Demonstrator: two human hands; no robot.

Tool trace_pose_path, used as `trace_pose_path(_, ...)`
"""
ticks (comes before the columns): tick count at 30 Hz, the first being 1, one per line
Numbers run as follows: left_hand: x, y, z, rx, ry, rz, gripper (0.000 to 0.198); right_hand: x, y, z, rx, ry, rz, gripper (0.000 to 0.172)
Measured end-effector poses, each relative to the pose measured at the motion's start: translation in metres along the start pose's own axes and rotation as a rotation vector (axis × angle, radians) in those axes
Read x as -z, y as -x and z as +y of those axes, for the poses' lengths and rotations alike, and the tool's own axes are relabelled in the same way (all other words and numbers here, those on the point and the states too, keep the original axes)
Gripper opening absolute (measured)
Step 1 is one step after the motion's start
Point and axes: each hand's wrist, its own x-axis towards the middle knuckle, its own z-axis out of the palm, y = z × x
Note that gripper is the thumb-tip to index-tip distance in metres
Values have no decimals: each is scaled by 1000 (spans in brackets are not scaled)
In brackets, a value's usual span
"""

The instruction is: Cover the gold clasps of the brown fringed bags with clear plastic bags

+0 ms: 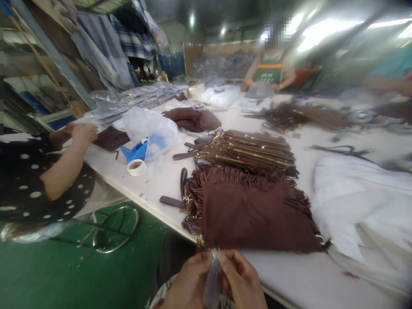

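Close to the table's front edge, my left hand (191, 274) and my right hand (240, 274) pinch the top of a whitish, translucent piece of plastic (212, 283) between thumbs and fingers. Its lower part hangs down between my palms, blurred. Just beyond my fingertips lies a brown fringed bag (254, 214), flat side up, with gold-coloured metal rings at its corners. A brown wrist strap (173, 201) sticks out from its left side. Behind it, several more brown bags with gold zips (254, 150) are stacked.
White sheeting (363, 201) covers the table (283, 274) at right. Left of the stack are a tape roll (136, 167), a blue tape dispenser (137, 150) and clear plastic bags (148, 122). A co-worker in polka dots (35, 184) sits left; another person (270, 71) works opposite.
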Motion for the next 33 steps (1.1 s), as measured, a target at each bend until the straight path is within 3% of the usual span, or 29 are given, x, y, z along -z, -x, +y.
trace_pose_path(4, 6, -6, -5, -126, -52, 36, 32, 0, -2, 3, -5, 9, 12, 48)
trace_pose_path(9, 16, -13, -8, -114, -179, -22, 41, 3, -2, 5, -10, -12, 0, 49)
trace_pose_path(16, 20, -19, -12, -99, -117, -249, 44, 9, -3, -2, -51, 61, -36, 53)
trace_pose_path(20, 13, -14, -2, -38, -207, -290, 52, 11, -6, 0, -52, 90, -52, 55)
trace_pose_path(27, -13, 2, 23, -15, -308, -333, 31, 19, -11, 7, -82, 54, -83, 50)
trace_pose_path(30, -16, 2, 23, -29, -299, -357, 24, 24, -11, 5, -101, 32, -102, 49)
trace_pose_path(33, -14, 1, 16, -56, -284, -290, 23, 30, -8, 2, -107, -57, -166, 48)
